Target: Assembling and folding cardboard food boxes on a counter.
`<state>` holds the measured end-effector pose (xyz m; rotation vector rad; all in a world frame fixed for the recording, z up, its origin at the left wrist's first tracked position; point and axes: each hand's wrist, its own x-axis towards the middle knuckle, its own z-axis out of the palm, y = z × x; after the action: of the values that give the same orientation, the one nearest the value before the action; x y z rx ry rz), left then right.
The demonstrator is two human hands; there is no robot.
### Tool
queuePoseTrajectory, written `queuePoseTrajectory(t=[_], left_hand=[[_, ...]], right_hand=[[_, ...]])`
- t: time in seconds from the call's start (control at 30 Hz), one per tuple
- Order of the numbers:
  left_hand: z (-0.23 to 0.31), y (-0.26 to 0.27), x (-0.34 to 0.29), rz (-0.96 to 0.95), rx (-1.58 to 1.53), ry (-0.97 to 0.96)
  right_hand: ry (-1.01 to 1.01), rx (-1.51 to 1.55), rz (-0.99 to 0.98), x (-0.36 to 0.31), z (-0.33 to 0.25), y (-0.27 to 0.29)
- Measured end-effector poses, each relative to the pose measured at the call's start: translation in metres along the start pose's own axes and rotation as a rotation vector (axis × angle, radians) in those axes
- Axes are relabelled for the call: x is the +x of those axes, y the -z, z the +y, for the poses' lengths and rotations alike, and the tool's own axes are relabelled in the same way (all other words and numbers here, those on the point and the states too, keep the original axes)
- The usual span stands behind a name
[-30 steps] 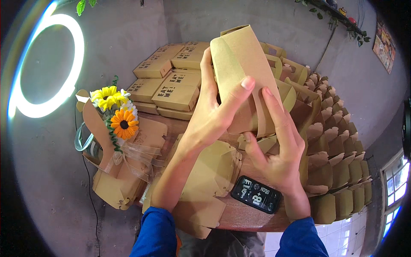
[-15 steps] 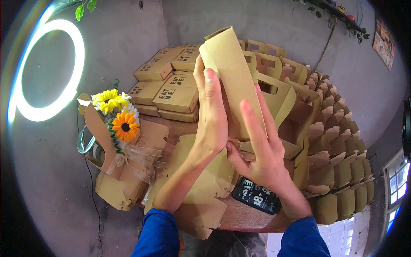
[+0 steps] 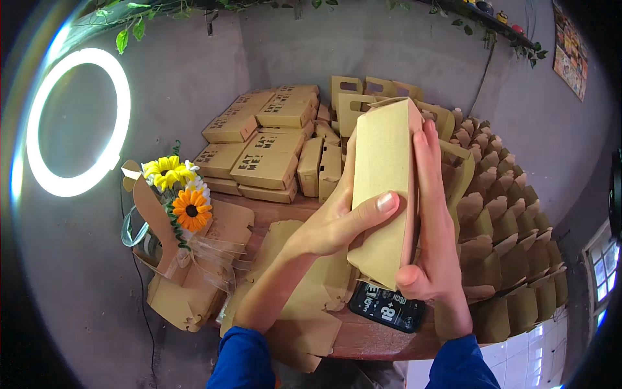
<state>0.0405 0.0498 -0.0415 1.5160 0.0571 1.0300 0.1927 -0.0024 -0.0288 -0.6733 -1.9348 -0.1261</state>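
Right of centre in the frame: long, narrow tan cardboard box (image 3: 383, 162) between my hands, leaning slightly. My left hand (image 3: 334, 223) half curled about its left side, thumb across the near face, fingers mostly hidden. My right hand (image 3: 435, 240) laid nearly flat along the right side, fingers extended, thumb by the lower corner. Below: black rectangular phone (image 3: 392, 310) on the reddish-brown surface (image 3: 382, 347). Lower centre: flat brown cardboard blanks (image 3: 291, 321). Upper left of centre: stacked brown printed boxes (image 3: 265, 162).
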Motion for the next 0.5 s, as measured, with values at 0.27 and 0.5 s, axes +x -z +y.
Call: queuePoseTrajectory(t=[0.27,0.5], left_hand=[[-0.001,-0.011,-0.010,-0.046,-0.084,-0.034],[-0.006,0.009,0.005,0.055,-0.134,-0.026]], right_hand=[[0.082,-0.169,-0.026,0.001,-0.005,0.000],[-0.014,0.063,0.089,0.002,0.006,-0.002]])
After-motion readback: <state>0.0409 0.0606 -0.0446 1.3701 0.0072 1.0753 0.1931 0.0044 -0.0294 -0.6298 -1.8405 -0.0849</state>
